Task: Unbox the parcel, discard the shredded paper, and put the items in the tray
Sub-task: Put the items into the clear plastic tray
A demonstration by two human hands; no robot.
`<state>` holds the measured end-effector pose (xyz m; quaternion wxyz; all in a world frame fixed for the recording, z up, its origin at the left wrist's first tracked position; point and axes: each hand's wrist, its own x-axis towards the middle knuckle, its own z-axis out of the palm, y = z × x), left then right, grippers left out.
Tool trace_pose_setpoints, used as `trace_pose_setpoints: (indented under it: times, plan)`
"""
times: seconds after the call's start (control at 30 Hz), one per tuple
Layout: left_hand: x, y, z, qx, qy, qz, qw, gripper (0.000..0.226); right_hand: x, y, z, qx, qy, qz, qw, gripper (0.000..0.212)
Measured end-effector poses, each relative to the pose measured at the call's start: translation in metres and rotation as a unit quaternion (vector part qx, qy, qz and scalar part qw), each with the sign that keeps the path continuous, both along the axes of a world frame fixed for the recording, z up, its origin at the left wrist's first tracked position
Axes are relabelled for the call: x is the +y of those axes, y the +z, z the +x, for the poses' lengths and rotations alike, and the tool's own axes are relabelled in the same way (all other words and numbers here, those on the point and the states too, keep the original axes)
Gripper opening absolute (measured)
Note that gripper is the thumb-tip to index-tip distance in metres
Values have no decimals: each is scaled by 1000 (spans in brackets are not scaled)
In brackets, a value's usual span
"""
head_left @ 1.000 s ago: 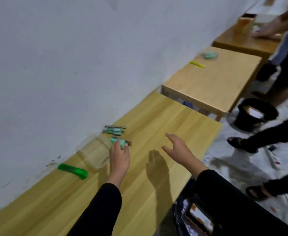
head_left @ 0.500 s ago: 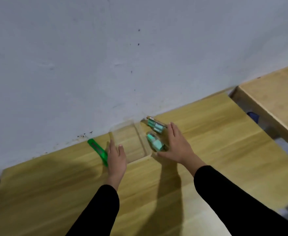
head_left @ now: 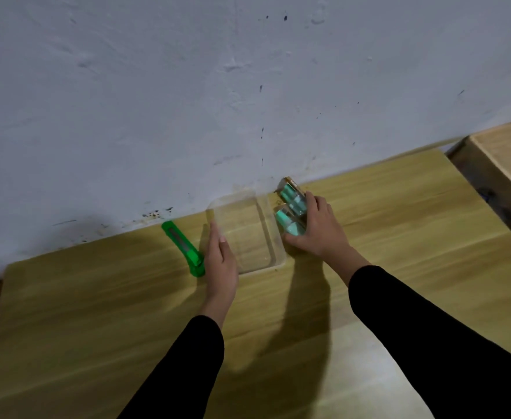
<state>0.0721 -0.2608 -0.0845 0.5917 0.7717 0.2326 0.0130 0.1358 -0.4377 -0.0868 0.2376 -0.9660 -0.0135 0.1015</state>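
Note:
A clear plastic tray [head_left: 274, 237] stands on the wooden table against the wall, with nothing in it. My left hand [head_left: 220, 263] rests on its left rim, thumb over the edge. Two small clear packs with teal items lie just right of the tray: the nearer pack [head_left: 287, 223] and the farther pack [head_left: 290, 195]. My right hand [head_left: 317, 229] is curled around both packs from the right, fingers over them and thumb at the near end of the nearer pack. No parcel or shredded paper is in view.
A green utility knife [head_left: 183, 247] lies left of the tray, beside my left hand. The white wall runs right behind the tray. A second wooden table [head_left: 508, 158] stands at the right, past a gap.
The view swung from the room on the right back to the wall. My left hand went from a pack to the tray's left rim. My right hand came down and closed around both packs.

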Motion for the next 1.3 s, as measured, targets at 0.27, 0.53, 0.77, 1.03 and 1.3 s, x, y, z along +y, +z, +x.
trace_pose_setpoints:
  times: [0.27,0.53,0.77,1.03,1.3]
  plan:
    - [0,-5,0,-5,16,-4,1000,46,11,-14,-3,-7,-60,96,994,100]
    - [-1,-6,1,-6,15,-20,1000,46,16,-18,-7,-49,-81,168,981,83]
    - [1,-11,1,-18,8,-6,1000,46,9,-20,-11,-64,-95,200,973,78]
    - [3,-23,3,-14,21,18,1000,47,0,-3,-22,-99,-117,243,958,77]
    - [-2,-21,5,-21,38,-35,998,48,51,27,-34,-62,25,218,974,81]
